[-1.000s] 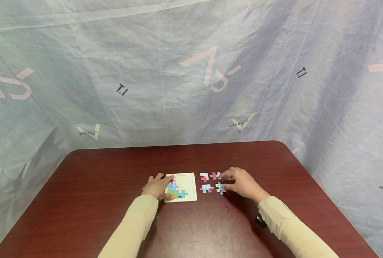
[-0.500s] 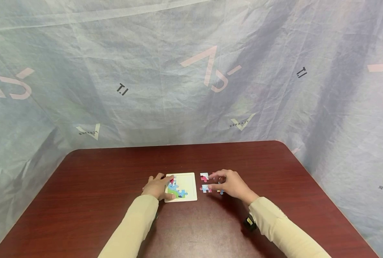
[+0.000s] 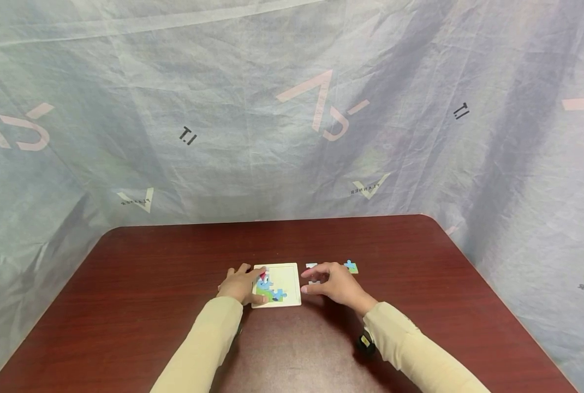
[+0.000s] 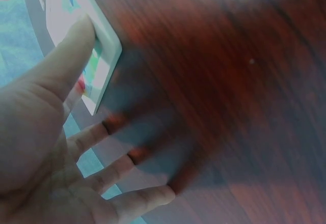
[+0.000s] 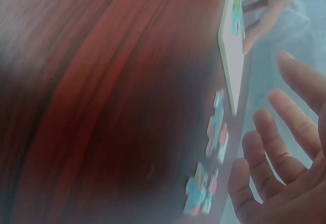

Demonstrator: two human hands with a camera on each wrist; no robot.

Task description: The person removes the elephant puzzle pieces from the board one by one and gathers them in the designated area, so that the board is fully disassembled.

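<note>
Reddish-brown table (image 3: 174,333) stood before grey printed cloth (image 3: 252,136); left hand (image 3: 236,286), fingers spread, touched puzzle tray (image 3: 287,278); right hand (image 3: 335,285), fingers parted, empty, hovered over jigsaw pieces (image 5: 215,123).

Head cam bright, even; wrist cams hazy, soft; glare on tbl (image 3: 292,349).

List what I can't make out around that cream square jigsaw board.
Head view: the right hand hides parts of the colourful, knobbed jigsaw pieces.
Head view: the left hand partly covers the cream square jigsaw board.
Left wrist view: top edge cuts off part of the board.
Right wrist view: blur and slant obscure the pieces' prints.
</note>
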